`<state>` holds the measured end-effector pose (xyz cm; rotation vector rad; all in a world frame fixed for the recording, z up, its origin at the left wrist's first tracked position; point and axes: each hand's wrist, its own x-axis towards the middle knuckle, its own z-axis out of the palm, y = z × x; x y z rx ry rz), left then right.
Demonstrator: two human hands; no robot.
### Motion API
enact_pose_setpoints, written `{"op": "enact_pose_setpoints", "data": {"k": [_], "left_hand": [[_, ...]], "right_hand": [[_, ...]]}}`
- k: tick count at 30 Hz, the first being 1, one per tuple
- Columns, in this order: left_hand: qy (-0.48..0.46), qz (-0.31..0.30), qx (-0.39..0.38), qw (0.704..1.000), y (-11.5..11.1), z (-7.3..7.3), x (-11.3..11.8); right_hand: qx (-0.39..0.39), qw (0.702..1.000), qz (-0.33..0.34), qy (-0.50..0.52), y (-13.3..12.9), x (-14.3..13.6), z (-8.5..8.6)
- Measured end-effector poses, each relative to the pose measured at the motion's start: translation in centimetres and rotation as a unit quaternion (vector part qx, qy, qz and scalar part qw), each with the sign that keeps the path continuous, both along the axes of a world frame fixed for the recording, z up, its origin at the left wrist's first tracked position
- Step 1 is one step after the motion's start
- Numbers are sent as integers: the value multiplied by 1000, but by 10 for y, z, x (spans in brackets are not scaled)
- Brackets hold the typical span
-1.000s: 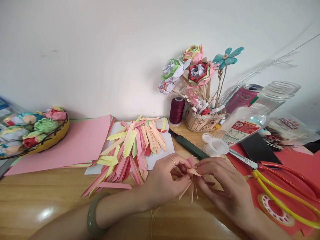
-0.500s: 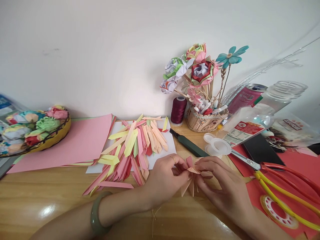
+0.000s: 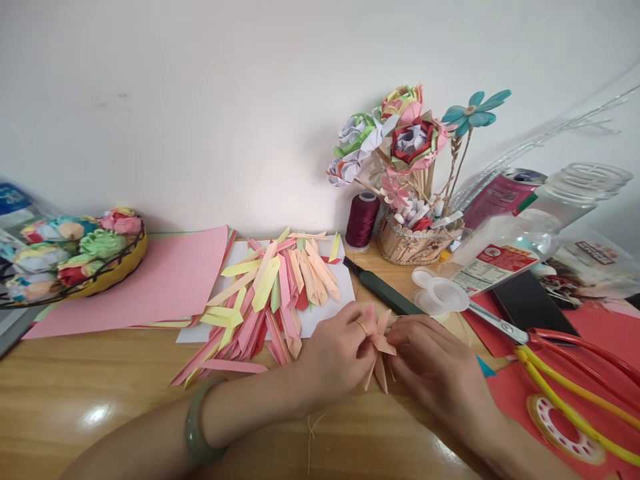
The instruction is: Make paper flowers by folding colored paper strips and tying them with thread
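Note:
Between my two hands is a peach-coloured folded paper flower (image 3: 382, 345) with pointed petals fanning upward and down. My left hand (image 3: 345, 350), with a ring and a green bangle (image 3: 197, 423) on its wrist, pinches the flower's left side. On the other side my right hand (image 3: 433, 370) has its fingers closed at the flower's right edge; its fingertips are partly hidden. A heap of folded paper strips (image 3: 260, 293) in pink, peach, yellow, green and red lies left of my hands on white paper (image 3: 327, 307).
Scissors (image 3: 530, 339), a tape roll (image 3: 565, 427), red paper (image 3: 515, 400) and a plastic jar (image 3: 530, 233) are at right. Behind stand a purple thread spool (image 3: 361, 223) and a basket (image 3: 415, 243) of paper flowers. A dark green tool (image 3: 385, 291) lies ahead; pink sheets (image 3: 165, 273) lie left.
The flower has turned between my fingers, and more of its petals show. My right fingers have curled in. The whole view has shifted slightly, and a blue scrap shows beside my right hand.

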<state>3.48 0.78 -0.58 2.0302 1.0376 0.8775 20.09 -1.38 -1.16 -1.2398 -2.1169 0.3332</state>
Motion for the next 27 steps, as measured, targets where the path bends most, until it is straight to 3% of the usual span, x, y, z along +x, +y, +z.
{"op": "enact_pose_setpoints", "data": {"k": [2,4,7,10,12,16,21,27], "left_hand": [[-76,18,-107,991,2,2,0],[-143,52,-218,964,4,4,0],[-163,39,-274,947,9,7,0],[-152,15,-236,960,11,6,-1],[-146,44,-196,969,10,4,-2],[-114,73,-71,988,7,-1,-5],[-126,40,68,989,6,-6,-5],[-140,45,34,989,7,-6,-5]], "right_hand": [[1,1000,2,3,1,0,0],[7,1000,-1,10,2,1,1],[22,1000,-4,18,2,1,3],[27,1000,-4,9,2,2,6],[33,999,-16,4,1,2,9],[45,999,-29,6,-1,1,17],[8,999,-19,29,-1,-1,18],[-78,991,-30,102,0,2,13]]}}
